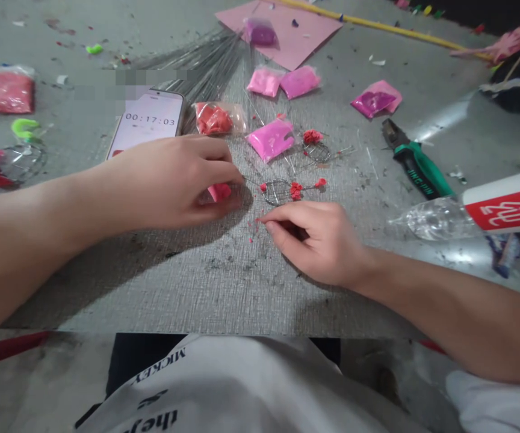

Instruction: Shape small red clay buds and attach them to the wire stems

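Note:
My left hand (188, 180) curls over a pink lump of clay (219, 192), which shows between the thumb and fingers, partly hidden and a little blurred. My right hand (316, 240) is closed in a pinch just above the table, with a tiny red bit of clay (259, 221) at its fingertips. Small red crumbs lie beside those fingertips. Just beyond the right hand is a wire frame (278, 192) with red clay flowers (295, 191) on it. Another small wire frame (318, 153) with a red flower lies farther back.
A phone (151, 117) showing a timer lies behind my left hand. Bags of pink clay (271, 139) and red clay (215, 118) stand beyond, near a bundle of thin wires (206, 60). At right are green-handled pliers (416, 159) and a plastic bottle (440, 219) lying on its side.

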The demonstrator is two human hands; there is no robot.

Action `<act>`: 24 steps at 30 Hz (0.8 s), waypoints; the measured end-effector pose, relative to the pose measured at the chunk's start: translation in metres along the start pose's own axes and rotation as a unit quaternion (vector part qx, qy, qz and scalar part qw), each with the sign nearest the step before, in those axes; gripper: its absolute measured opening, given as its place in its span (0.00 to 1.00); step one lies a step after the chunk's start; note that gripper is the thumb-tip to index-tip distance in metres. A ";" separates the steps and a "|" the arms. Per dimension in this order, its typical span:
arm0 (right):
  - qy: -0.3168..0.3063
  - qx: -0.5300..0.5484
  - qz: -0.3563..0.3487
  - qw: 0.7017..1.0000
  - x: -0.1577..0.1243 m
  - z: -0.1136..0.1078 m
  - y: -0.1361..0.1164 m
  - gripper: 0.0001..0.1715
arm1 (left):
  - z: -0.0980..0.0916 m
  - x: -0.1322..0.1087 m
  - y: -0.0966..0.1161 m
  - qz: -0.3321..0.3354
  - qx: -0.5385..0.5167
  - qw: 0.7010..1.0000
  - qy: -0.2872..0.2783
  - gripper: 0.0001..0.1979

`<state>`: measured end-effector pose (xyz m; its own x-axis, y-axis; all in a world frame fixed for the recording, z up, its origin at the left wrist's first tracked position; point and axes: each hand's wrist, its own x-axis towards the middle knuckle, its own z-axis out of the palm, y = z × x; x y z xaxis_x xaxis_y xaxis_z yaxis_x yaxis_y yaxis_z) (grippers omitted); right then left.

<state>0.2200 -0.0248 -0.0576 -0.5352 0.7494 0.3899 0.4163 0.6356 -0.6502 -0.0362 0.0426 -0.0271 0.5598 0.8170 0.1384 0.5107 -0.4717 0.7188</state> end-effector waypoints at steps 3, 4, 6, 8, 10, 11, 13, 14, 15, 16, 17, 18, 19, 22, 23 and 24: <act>-0.002 0.003 0.000 1.000 0.001 0.000 -0.001 0.10 | -0.006 -0.001 -0.002 0.071 0.123 0.983 -0.113 0.16; -0.002 0.003 0.000 1.000 0.001 -0.001 -0.001 0.10 | -0.007 -0.001 -0.003 0.080 0.129 0.980 -0.127 0.17; 0.005 0.001 0.009 1.000 0.001 -0.001 -0.001 0.07 | -0.010 0.001 -0.005 0.084 0.107 0.981 -0.138 0.17; 0.013 0.002 0.020 1.000 0.000 -0.001 -0.001 0.06 | -0.009 0.004 -0.007 0.089 0.081 0.983 -0.140 0.14; 0.016 0.010 0.022 1.000 -0.001 -0.001 -0.001 0.11 | -0.006 0.005 -0.006 0.100 0.060 0.985 -0.131 0.11; 0.014 0.015 0.017 1.000 -0.001 0.000 -0.001 0.13 | -0.004 0.005 -0.004 0.105 0.053 0.985 -0.122 0.12; -0.002 0.019 -0.002 1.000 0.000 0.000 0.000 0.13 | 0.000 0.005 -0.001 0.118 0.045 0.987 -0.097 0.15; -0.015 0.014 -0.015 1.000 0.000 0.000 0.000 0.12 | 0.002 0.004 0.000 0.117 0.049 0.988 -0.088 0.16; -0.031 0.006 -0.031 0.999 0.001 0.001 0.001 0.12 | 0.003 0.003 0.001 0.110 0.056 0.989 -0.083 0.16; -0.050 -0.005 -0.047 0.998 0.001 0.001 0.001 0.12 | 0.004 0.003 0.002 0.097 0.062 0.990 -0.082 0.16; -0.070 -0.017 -0.062 0.995 0.001 0.002 0.002 0.12 | 0.004 0.003 0.003 0.081 0.061 0.991 -0.084 0.15; -0.089 -0.030 -0.075 0.993 0.001 0.002 0.002 0.13 | 0.004 0.003 0.002 0.063 0.058 0.992 -0.088 0.15; -0.104 -0.042 -0.084 0.990 0.001 0.002 0.002 0.13 | 0.004 0.003 0.002 0.051 0.051 0.993 -0.092 0.14; -0.125 -0.060 -0.093 0.986 0.001 0.001 0.002 0.13 | 0.004 0.004 0.001 0.049 0.036 0.993 -0.097 0.13; -0.126 -0.060 -0.095 0.986 0.001 0.001 0.002 0.14 | 0.004 0.004 0.002 0.052 0.039 0.993 -0.097 0.13; -0.126 -0.055 -0.098 0.986 0.001 0.000 0.002 0.14 | 0.005 0.004 0.002 0.053 0.043 0.993 -0.097 0.13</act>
<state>0.2200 -0.0232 -0.0587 -0.7730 0.5497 0.3169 0.3575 0.7899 -0.4982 -0.0297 0.0434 -0.0281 0.7245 0.6858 0.0696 0.4918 -0.5849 0.6450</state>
